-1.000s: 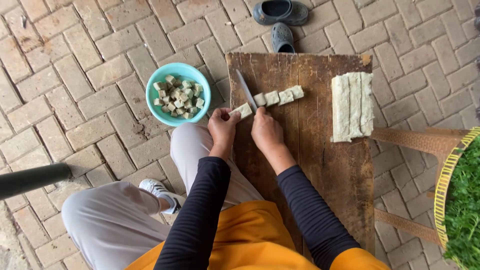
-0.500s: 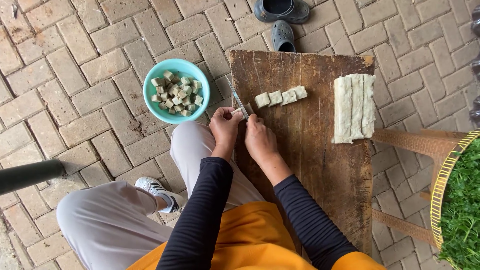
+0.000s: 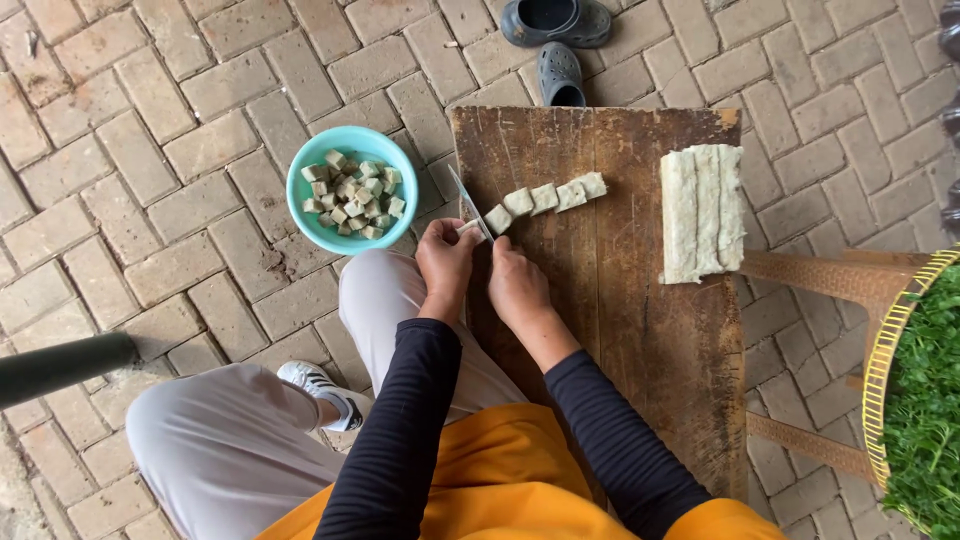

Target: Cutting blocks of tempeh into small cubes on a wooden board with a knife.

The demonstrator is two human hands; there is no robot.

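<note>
My left hand (image 3: 446, 262) grips a small knife (image 3: 468, 206) whose blade points away from me, at the left end of a row of pale cut cubes (image 3: 545, 197) on a worn wooden board (image 3: 620, 300). My right hand (image 3: 516, 287) lies just right of it, fingers curled, fingertips at the nearest cube (image 3: 497, 219). Whether it pinches that cube is hidden. A pale uncut slab (image 3: 702, 212) sits on the board's far right. Left of the board, a turquoise bowl (image 3: 305, 215) holds several cubes.
The board rests over a brick-paved ground (image 3: 150, 200). Two dark clogs (image 3: 556, 40) lie beyond its far end. A yellow-rimmed basket of green leaves (image 3: 925, 400) stands on a woven stand at right. A dark bar (image 3: 60, 365) juts in at left.
The knife blade, hidden under my hands a second ago, now shows at the left end of the row. Both hands have drawn slightly back toward me.
</note>
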